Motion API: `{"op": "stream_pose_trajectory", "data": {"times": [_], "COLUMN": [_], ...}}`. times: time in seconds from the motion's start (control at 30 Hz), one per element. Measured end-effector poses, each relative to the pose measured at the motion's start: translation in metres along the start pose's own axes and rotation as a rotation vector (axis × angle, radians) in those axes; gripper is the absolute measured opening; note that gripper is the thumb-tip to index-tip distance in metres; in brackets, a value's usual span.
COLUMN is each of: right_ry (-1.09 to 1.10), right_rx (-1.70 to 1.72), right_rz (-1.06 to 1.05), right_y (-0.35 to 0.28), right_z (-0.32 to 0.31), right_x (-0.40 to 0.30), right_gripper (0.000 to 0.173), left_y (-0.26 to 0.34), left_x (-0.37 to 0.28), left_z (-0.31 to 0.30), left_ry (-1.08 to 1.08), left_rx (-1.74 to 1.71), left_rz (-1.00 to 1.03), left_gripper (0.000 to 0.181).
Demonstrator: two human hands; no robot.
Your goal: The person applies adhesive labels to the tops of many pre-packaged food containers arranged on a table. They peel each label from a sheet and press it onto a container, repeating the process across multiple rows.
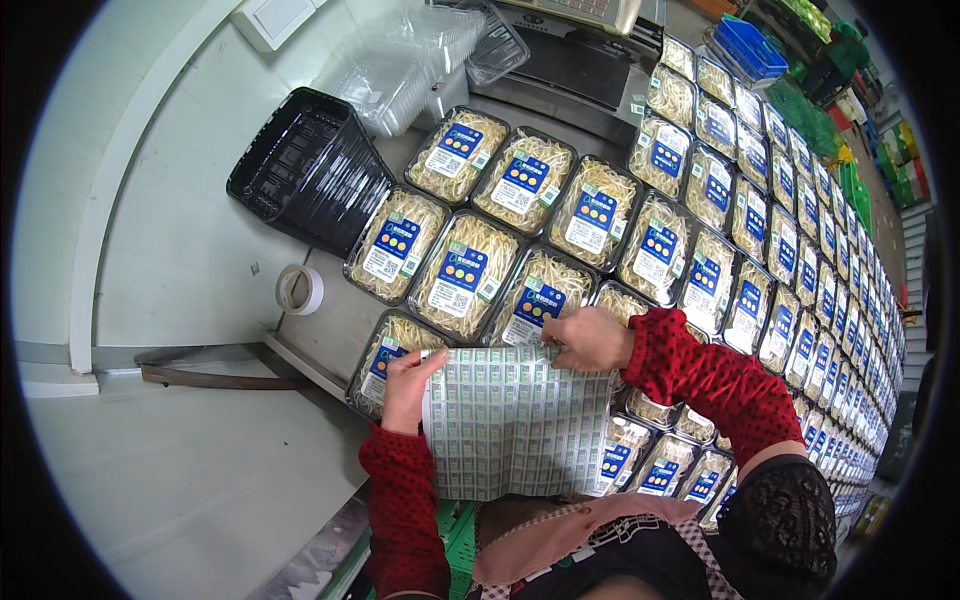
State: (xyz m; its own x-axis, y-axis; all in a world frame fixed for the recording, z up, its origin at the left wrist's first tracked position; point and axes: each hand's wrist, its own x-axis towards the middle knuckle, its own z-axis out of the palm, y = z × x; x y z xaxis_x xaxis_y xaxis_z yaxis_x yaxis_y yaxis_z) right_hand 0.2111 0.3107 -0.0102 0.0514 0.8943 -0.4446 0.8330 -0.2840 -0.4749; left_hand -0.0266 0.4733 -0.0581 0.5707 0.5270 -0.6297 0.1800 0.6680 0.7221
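Observation:
My left hand (409,386) grips the upper left corner of a sheet of small stickers (517,427), thumb on top. The sheet bears rows of little green and grey printed labels and hangs in front of my body. At its upper right edge, my right hand (592,339) pinches with thumb and forefinger; whether a single sticker is between the fingertips is too small to tell. Just beyond the fingers sits a black tray of bean sprouts (541,300) under clear film, with a blue and white label. Another sprout tray (382,360) lies partly hidden behind my left hand.
Rows of packed sprout trays (705,277) cover the table to the right. Nested black trays (307,172) lean at the left, near a roll of white tape (299,290). Clear plastic lids (405,67) are stacked behind, beside a scale (577,11). A person (836,60) stands far off.

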Motion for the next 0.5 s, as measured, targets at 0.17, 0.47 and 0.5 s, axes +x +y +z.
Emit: {"op": "stream_pose_trajectory", "data": {"times": [0.17, 0.47, 0.5], "right_ry": [0.02, 0.298, 0.291], "right_rx": [-0.002, -0.027, 0.123], "right_rz": [-0.019, -0.253, -0.284], "right_y": [0.003, 0.001, 0.007], "right_z": [0.005, -0.013, -0.033], "right_x": [0.001, -0.006, 0.001], "right_gripper": [0.03, 0.009, 0.008], "left_y": [-0.002, -0.005, -0.007], "left_x": [0.003, 0.002, 0.003], "left_z": [0.0, -0.004, -0.006], "left_ry": [-0.009, 0.01, 0.009], "left_rx": [0.027, 0.049, 0.061], "left_rz": [0.001, 0.018, 0.03], "left_gripper": [0.012, 0.013, 0.013]}}
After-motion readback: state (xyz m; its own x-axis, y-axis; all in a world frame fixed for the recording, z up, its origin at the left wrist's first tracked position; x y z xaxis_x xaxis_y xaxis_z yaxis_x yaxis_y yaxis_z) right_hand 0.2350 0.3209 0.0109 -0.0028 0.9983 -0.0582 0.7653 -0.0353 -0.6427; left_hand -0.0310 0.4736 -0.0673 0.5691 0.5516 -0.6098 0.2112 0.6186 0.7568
